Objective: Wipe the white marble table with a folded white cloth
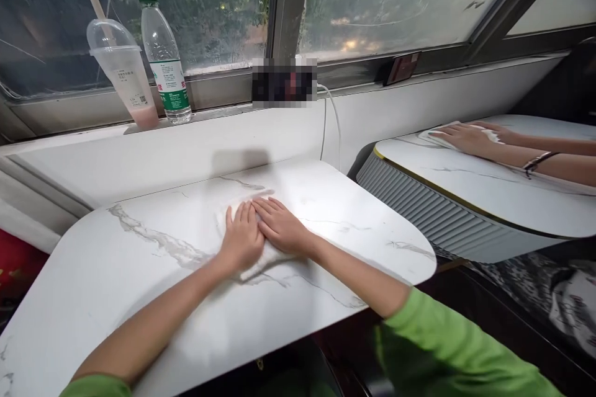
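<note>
Fingers (239, 213) extended, both hands (243, 240) (285, 227) lie flat (angled inward, touching) on white cloth (270, 254)

Single view, worn on my head, looking forward and down. Close in: my left hand (243, 240) and right hand (284, 227) fall just below mid-frame. The near table (93, 273) runs off the lower left edge. Windows (200, 25) fill the top, faced head-on. A second table (442, 170) enters at right, farther off.

Windows (395, 3) w/ grey frames (291, 6); wht wall (372, 111) below; ribbed-side tbl (447, 173) R.
</note>
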Available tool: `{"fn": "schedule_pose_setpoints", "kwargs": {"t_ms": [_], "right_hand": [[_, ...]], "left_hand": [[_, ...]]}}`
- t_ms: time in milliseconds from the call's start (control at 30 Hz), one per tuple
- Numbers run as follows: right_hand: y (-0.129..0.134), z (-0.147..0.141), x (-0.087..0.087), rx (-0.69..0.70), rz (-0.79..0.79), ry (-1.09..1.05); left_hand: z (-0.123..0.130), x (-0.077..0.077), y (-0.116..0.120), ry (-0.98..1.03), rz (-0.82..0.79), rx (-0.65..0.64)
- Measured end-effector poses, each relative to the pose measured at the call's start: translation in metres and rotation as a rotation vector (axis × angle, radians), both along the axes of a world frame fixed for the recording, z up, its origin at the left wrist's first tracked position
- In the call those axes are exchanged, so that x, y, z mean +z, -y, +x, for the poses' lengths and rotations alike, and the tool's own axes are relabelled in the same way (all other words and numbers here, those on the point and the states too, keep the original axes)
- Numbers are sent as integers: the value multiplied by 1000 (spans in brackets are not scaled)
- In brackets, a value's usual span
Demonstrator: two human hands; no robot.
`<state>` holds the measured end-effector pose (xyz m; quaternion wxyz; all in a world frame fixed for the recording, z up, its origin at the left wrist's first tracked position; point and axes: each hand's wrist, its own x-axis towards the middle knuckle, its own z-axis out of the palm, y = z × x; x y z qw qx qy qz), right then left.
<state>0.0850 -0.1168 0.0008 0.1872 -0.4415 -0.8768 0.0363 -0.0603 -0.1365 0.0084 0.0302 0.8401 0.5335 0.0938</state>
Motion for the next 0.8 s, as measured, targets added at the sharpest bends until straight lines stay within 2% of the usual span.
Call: {"fn": "schedule_pose_setpoints", "kwargs": {"t_ms": [67,167,267,367,467,567,667,800], "right_hand": [[33,22,-2,20,31,9],[76,62,-5,-37,60,7],[104,108,-10,-126,86,39],[113,154,-16,-176,104,91],[103,187,-19,-244,101,130],[80,203,-18,-281,88,146],[46,206,-15,-270,67,122],[-14,196,-13,-278,63,58]], "left_hand": [[17,1,30,-14,-6,-52],[50,4,62,-16,-42,-160],[90,5,75,29,-52,-303],[130,3,73,84,-16,-396],[161,0,61,132,3,-418],[179,-2,40,168,-1,-403],[187,-4,9,198,-12,-356],[185,-8,-45,240,-8,-297]]}}
